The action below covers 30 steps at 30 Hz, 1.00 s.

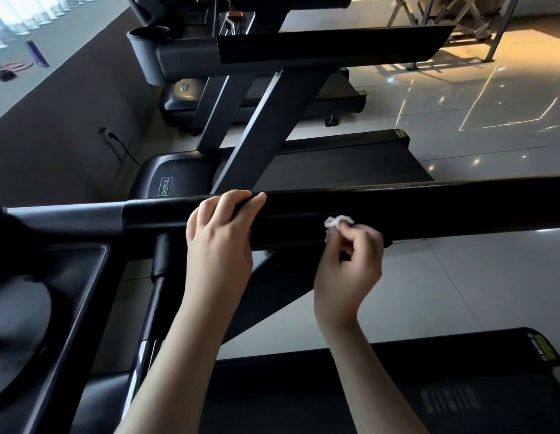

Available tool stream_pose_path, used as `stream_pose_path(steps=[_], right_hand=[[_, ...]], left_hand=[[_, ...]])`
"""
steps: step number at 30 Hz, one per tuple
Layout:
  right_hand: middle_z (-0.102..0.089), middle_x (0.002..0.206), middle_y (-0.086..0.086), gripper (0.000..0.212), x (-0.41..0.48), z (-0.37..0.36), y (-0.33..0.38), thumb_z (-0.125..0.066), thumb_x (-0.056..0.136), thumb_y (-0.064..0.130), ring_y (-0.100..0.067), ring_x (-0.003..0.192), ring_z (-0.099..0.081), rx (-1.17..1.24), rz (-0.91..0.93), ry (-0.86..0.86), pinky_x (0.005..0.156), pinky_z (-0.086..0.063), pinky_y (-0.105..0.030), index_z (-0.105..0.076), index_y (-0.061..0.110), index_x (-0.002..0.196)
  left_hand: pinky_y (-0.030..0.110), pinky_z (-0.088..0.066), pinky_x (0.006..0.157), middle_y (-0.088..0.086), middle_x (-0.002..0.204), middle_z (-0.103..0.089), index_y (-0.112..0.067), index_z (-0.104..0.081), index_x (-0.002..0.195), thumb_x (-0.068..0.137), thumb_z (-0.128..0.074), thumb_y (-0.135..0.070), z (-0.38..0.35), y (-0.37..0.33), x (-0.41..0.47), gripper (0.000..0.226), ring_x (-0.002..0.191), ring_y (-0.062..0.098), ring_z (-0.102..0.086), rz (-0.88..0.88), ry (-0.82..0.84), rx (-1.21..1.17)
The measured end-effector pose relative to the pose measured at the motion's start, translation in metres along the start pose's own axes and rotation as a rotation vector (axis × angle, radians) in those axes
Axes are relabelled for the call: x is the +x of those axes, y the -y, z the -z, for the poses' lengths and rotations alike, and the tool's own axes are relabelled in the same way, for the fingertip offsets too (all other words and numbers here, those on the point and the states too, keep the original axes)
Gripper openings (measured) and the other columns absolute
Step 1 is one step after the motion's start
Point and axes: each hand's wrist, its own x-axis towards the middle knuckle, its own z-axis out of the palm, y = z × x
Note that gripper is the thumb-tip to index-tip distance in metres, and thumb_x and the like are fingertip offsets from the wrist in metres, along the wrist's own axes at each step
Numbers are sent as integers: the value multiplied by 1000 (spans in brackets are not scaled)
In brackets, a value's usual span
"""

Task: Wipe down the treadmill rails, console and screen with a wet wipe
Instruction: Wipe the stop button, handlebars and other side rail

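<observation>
Your right hand (350, 264) pinches the crumpled wet wipe (336, 221) against the near face of the black rail (444, 211), which runs left to right across you, while your left hand (220, 233) curls over its top edge.

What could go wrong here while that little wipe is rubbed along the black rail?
1. The wipe is bunched into a small wad pinched in the right hand, so each pass likely covers only a narrow strip of the rail, and patches may be missed.
2. The left hand grips the rail's top, so the part under that grip may go unwiped or pick up fresh fingerprints.
</observation>
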Motion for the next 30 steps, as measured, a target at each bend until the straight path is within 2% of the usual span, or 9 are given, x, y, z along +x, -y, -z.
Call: stream_pose_path(steps=[4, 5, 8, 10, 13, 18, 23, 27, 30], right_hand=[[-63, 86, -12, 7, 0, -5, 7, -68, 88, -3, -20, 78, -63, -64, 260, 156, 67, -53, -28, -71, -2, 82], [-63, 85, -11, 7, 5, -3, 4, -68, 88, -3, -20, 77, -63, -86, 270, 136, 67, -52, -26, -71, -2, 82], [-63, 88, -12, 3, 16, 2, 2, -68, 87, -6, -13, 82, -61, -93, 144, -10, 70, -49, -17, -70, -4, 85], [-63, 87, -12, 4, 11, -2, 9, -68, 87, -6, -16, 80, -61, -108, 168, 27, 70, -49, -18, -70, -4, 84], [-64, 83, -9, 8, 7, -4, 11, -68, 89, -1, -19, 72, -61, -136, 326, 168, 65, -50, -23, -72, 0, 82], [-63, 85, -9, 12, 17, 3, 7, -63, 90, 1, -19, 74, -61, -140, 179, 89, 63, -49, -20, -69, -1, 80], [-64, 80, -7, 11, 16, -2, 10, -66, 89, -3, -22, 66, -61, -158, 373, 230, 61, -51, -28, -72, 2, 81], [-63, 80, -8, 18, 20, 1, 9, -61, 93, 2, -22, 67, -60, -155, 303, 165, 61, -48, -27, -71, 1, 79], [-64, 78, -5, 18, 13, -12, 18, -61, 94, 3, -19, 65, -55, -168, 467, 211, 67, -45, -19, -74, 4, 82]], left_hand=[[38, -33, 98, 2, 123, -60, -15, -65, 124, 67, -67, 14, -1, 1, 0, 64, 110, 22, -43, -13, -5, -2], [37, -32, 98, 2, 124, -60, -15, -65, 124, 67, -66, 14, -1, 1, -1, 64, 110, 22, -44, -17, -3, 1], [35, -30, 101, 3, 125, -59, -12, -64, 125, 66, -65, 16, 1, 3, -2, 65, 114, 23, -46, -25, 11, -3], [37, -34, 101, 4, 126, -59, -11, -64, 124, 67, -65, 16, 2, 4, -3, 63, 115, 24, -47, -22, 23, 2], [38, -35, 99, 5, 126, -58, -10, -63, 124, 66, -67, 14, 8, 3, -3, 64, 116, 25, -48, -23, 42, 59], [38, -32, 93, 6, 122, -59, -11, -62, 123, 64, -67, 10, 29, 10, -8, 62, 111, 27, -47, 58, 39, 216], [46, -37, 95, 5, 135, -55, -10, -56, 132, 66, -77, 1, 46, 25, -24, 69, 121, 26, -46, 163, 107, 260], [46, -35, 102, 2, 143, -50, -12, -55, 135, 73, -75, -2, 44, 28, -32, 66, 131, 22, -41, 213, 102, 178], [42, -30, 104, 2, 144, -50, -12, -56, 135, 74, -74, -1, 43, 29, -31, 65, 132, 22, -41, 220, 81, 155]])
